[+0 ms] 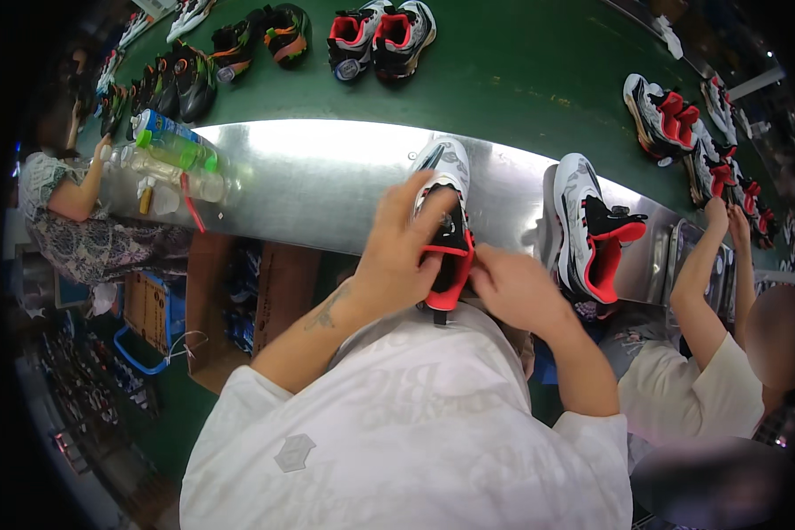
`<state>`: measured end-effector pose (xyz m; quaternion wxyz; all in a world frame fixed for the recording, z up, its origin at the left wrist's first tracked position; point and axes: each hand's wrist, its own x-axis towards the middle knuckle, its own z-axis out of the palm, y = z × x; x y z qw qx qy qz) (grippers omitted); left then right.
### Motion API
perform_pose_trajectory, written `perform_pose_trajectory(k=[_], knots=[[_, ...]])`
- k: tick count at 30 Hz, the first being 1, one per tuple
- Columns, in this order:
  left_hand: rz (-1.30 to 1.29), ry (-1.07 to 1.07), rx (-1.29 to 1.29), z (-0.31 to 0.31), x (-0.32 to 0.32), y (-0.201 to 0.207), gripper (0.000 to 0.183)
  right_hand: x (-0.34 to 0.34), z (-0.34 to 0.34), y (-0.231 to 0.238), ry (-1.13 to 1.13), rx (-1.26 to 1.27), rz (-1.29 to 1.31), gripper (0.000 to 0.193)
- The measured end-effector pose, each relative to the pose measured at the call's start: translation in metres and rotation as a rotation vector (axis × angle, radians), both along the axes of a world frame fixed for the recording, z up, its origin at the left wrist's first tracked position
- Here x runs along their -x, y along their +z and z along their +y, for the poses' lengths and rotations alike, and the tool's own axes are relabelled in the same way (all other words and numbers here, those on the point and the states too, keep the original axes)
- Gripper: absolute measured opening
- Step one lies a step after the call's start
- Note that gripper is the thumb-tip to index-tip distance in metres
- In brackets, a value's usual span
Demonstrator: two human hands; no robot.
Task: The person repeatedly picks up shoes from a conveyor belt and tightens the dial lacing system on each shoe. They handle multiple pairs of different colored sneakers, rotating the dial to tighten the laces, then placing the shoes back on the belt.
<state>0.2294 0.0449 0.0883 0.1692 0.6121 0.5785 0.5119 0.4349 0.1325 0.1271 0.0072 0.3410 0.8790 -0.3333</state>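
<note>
A white, black and red sneaker [451, 162] stands on the metal ledge right in front of me, its toe pointing away and its red-lined collar towards my body. My left hand [402, 243] grips its upper from the left, with the fingers over the tongue and the thumb at the collar opening. My right hand [521, 287] is closed at the right edge of the collar, its fingertips partly hidden and slightly blurred. To the right, a matching sneaker [578, 199] stands on the ledge, untouched, its red lining showing.
Beyond the metal ledge [327, 177] runs a green conveyor belt [521, 79] carrying several pairs of sneakers. Plastic bottles [181, 150] lie at the ledge's left end, above a cardboard box [212, 309]. One co-worker [693, 380] handles shoes on my right; another [71, 203] is at far left.
</note>
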Motion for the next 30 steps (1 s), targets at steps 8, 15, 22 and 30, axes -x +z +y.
perform_pose_trajectory(k=[8, 15, 22, 30], knots=[[-0.279, 0.182, 0.209, 0.004, -0.008, -0.041, 0.052, 0.045, 0.051, 0.014, 0.341, -0.285, 0.313, 0.019], [-0.137, 0.182, 0.200, 0.022, -0.003, -0.035, 0.039, 0.071, 0.055, 0.019, 0.326, -0.322, -0.240, 0.044], [-0.125, 0.241, 0.171, 0.021, -0.007, -0.040, 0.039, 0.059, 0.062, 0.023, 0.345, -0.235, -0.098, 0.030], [-0.103, 0.250, 0.193, 0.019, -0.005, -0.044, 0.037, 0.058, 0.065, 0.011, 0.264, -0.170, 0.019, 0.039]])
